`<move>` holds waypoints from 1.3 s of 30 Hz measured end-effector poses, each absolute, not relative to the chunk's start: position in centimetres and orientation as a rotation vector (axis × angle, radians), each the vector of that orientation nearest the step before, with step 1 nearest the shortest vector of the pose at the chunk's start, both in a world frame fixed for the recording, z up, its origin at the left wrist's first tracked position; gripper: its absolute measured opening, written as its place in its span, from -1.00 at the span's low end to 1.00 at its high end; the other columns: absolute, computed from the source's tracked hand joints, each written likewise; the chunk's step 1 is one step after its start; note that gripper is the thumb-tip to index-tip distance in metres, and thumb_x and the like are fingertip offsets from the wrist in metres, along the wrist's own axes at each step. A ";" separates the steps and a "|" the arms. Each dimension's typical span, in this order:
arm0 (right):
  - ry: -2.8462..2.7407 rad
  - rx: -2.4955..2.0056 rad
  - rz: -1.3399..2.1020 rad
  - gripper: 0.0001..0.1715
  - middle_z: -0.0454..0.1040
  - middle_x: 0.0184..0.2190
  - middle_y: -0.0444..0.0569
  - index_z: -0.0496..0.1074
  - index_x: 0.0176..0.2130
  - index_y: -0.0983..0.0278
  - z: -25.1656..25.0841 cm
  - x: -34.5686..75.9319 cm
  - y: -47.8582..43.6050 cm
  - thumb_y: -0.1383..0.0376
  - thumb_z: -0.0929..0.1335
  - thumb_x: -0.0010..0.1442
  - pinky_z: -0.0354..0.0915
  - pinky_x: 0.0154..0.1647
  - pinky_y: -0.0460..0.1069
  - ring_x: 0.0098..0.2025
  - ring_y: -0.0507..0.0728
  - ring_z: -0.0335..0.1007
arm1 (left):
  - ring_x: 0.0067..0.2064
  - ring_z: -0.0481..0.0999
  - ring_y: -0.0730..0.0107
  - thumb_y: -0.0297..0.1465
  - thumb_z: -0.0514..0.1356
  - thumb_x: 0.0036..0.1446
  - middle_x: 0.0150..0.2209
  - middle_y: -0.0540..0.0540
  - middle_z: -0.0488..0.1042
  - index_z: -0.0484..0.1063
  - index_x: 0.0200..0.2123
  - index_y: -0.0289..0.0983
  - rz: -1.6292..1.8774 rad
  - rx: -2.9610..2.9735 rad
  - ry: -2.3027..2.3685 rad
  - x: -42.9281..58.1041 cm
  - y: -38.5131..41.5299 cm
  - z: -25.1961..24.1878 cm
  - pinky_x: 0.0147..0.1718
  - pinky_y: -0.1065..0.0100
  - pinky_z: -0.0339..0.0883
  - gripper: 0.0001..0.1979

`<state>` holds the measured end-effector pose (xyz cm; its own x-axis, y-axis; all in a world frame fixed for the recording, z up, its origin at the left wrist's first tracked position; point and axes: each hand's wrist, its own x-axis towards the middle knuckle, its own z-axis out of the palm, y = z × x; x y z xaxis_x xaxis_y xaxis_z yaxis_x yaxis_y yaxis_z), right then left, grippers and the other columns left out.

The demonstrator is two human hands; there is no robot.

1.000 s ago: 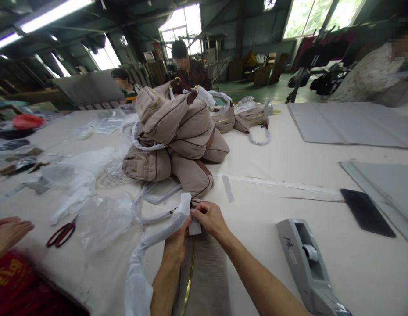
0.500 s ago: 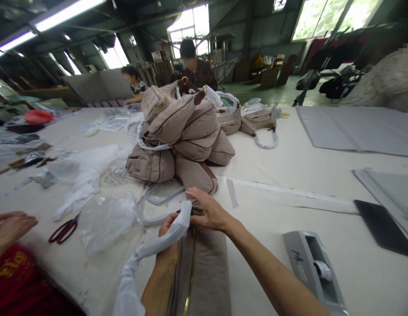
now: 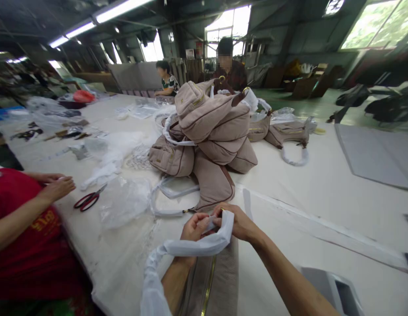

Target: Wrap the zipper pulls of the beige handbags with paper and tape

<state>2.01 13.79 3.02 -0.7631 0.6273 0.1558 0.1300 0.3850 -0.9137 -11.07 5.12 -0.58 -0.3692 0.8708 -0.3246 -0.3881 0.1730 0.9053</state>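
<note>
A taupe bag with a gold zipper lies at the table's front edge, directly before me. Its strap, wrapped in white material, loops up over my left wrist. My left hand pinches a piece of the white wrapping near the strap's end. Close against it, my right hand has its fingers closed around the same strap end, where a bit of gold metal shows. Just beyond my hands rises a pile of similar taupe bags, some with wrapped straps.
Red-handled scissors and clear plastic bags lie to the left. A person in red works at the left edge. A grey tape dispenser stands at the lower right. Two people are beyond the pile.
The view has swung left. My right hand's fingers, stretched out before, have closed at the strap end, and both hands have drawn back from the pile. The neighbour's hands have shifted.
</note>
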 end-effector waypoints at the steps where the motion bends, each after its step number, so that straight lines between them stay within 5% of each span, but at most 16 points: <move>1: -2.120 -0.654 1.386 -0.85 0.42 -0.42 -0.05 0.39 -0.46 0.33 2.9 2.1 13.6 0.28 0.32 0.05 0.22 -0.39 -0.09 -0.41 0.04 0.30 | -0.63 0.36 0.40 -0.29 0.31 -0.28 -0.65 -0.01 0.45 0.44 -0.50 -0.29 1.442 0.512 1.340 -10.9 4.9 -0.8 -0.59 0.37 0.17 -0.77; 8: -2.115 -0.723 1.564 -0.77 0.44 -0.40 -0.05 0.42 -0.34 0.34 3.1 2.1 13.3 0.21 0.37 0.05 0.23 -0.35 -0.08 -0.37 0.06 0.32 | -0.65 0.25 0.50 -0.31 0.27 -0.20 -0.74 0.06 0.32 0.38 -0.64 -0.28 1.462 0.585 1.399 -10.6 4.5 -0.8 -0.61 0.46 0.04 -0.82; 15: -1.950 -0.846 1.651 -0.74 0.38 -0.55 -0.12 0.37 -0.42 0.35 2.1 1.7 13.3 0.17 0.36 0.04 0.14 -0.54 -0.13 -0.53 0.00 0.22 | -0.57 0.30 0.41 -0.24 0.29 -0.27 -0.59 0.00 0.38 0.36 -0.49 -0.26 1.620 0.478 1.384 -9.2 5.0 -1.5 -0.57 0.39 0.19 -0.73; 22: -1.964 -0.812 1.693 -0.75 0.39 -0.48 -0.09 0.39 -0.37 0.35 2.4 1.7 13.2 0.18 0.37 0.04 0.17 -0.48 -0.11 -0.47 0.02 0.25 | -0.66 0.22 0.50 -0.30 0.25 -0.30 -0.71 0.05 0.28 0.31 -0.62 -0.26 1.668 0.481 1.424 -8.9 5.1 -1.0 -0.68 0.46 0.11 -0.81; 26: -1.995 -0.800 1.619 -0.73 0.37 -0.52 -0.10 0.38 -0.41 0.35 2.4 1.7 12.9 0.16 0.35 0.06 0.16 -0.50 -0.11 -0.50 0.01 0.23 | -0.72 0.21 0.50 -0.32 0.16 -0.25 -0.79 0.09 0.24 0.29 -0.62 -0.26 1.651 0.516 1.557 -8.6 5.2 -0.6 -0.73 0.49 0.06 -0.87; 30: -2.057 -0.664 1.476 -0.75 0.41 -0.40 -0.02 0.43 -0.36 0.32 1.8 2.3 12.5 0.17 0.31 0.12 0.23 -0.30 -0.05 -0.35 0.08 0.32 | -0.76 0.15 0.53 -0.33 0.09 -0.19 -0.84 0.12 0.16 0.26 -0.60 -0.24 1.621 0.538 1.539 -8.3 5.3 -0.4 -0.75 0.51 0.01 -0.89; 39: -2.149 -0.397 1.218 -0.62 0.47 -0.39 0.04 0.44 -0.39 0.28 -0.2 2.9 13.1 0.04 0.26 0.14 0.29 -0.30 -0.04 -0.34 0.10 0.39 | -0.76 0.04 0.60 -0.17 0.24 -0.24 -0.82 0.12 0.14 0.28 -0.64 -0.24 1.654 0.595 1.337 -8.3 5.5 -4.1 -0.71 0.50 -0.14 -0.72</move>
